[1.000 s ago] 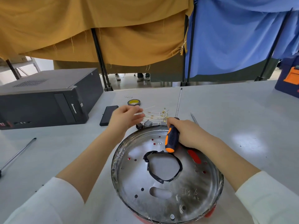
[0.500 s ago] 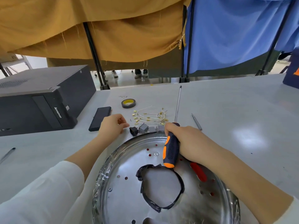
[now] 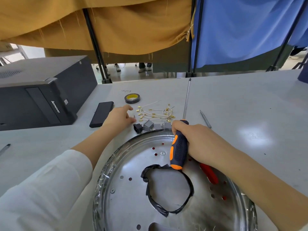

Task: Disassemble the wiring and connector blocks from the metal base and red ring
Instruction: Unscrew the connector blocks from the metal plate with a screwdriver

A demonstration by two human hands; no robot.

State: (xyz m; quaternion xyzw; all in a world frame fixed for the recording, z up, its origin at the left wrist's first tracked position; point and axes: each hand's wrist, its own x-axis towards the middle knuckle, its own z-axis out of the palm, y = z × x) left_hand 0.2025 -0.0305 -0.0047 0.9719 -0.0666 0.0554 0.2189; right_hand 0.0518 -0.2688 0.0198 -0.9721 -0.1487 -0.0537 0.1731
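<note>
Right hand (image 3: pixel 198 140) is gripping the screwdriver (image 3: pixel 179 147) over the metal base (image 3: pixel 126 205). Left hand (image 3: pixel 119 116), fingers relaxed, is lying beside the loose wires (image 3: pixel 156 113). Seemingly four connector blocks (image 3: pixel 148 125) are sitting between them.

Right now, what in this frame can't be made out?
- Red ring: only slivers show; the metal base and right hand cover it.
- Base's near edge: cut off by the frame bottom.
- Left hand: fingertips by the wires; holding anything is unclear.
</note>
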